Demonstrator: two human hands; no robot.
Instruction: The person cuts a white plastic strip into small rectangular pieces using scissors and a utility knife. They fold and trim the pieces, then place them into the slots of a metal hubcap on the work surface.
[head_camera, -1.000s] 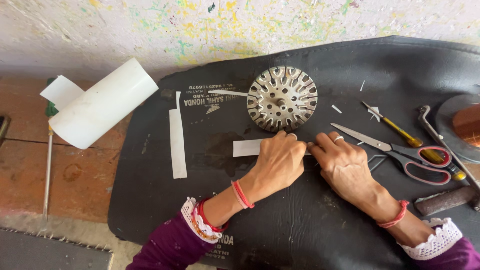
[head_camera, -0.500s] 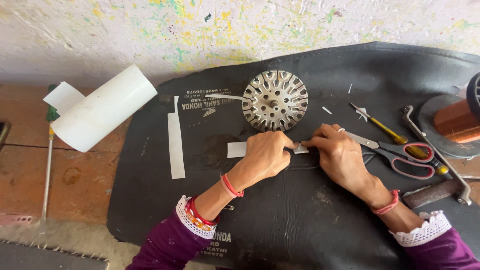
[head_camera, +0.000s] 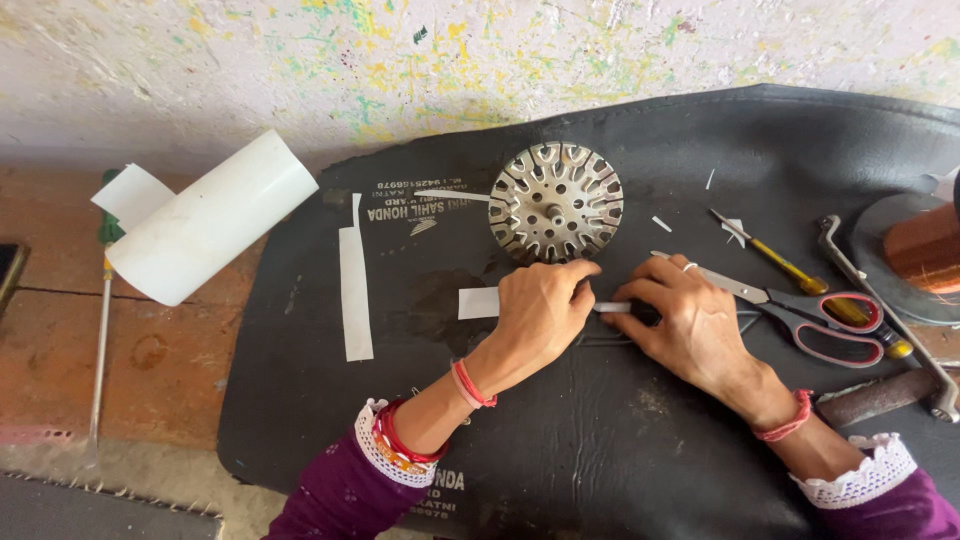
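Both hands work at the centre of a black mat spread over the bench. Left hand lies palm down on a white paper strip; the strip's left end shows bare beside the hand, and a short white piece shows again at the fingertips between the two hands. Left grip: fingers curled and pressed onto the strip, thumb hidden, so a true pinch cannot be confirmed. Right hand meets it from the right, fingertips closed on the strip's right end, a ring on one finger. Just behind the hands, a round slotted metal disc lies flat on the mat, near the left knuckles but apart. Red-handled scissors lie just right of the right hand, blades pointing toward it. A yellow-handled screwdriver lies behind them; a metal spanner runs along the mat's right edge. A longer white paper strip lies left on the mat, well apart. A white roll rests off the mat at left.
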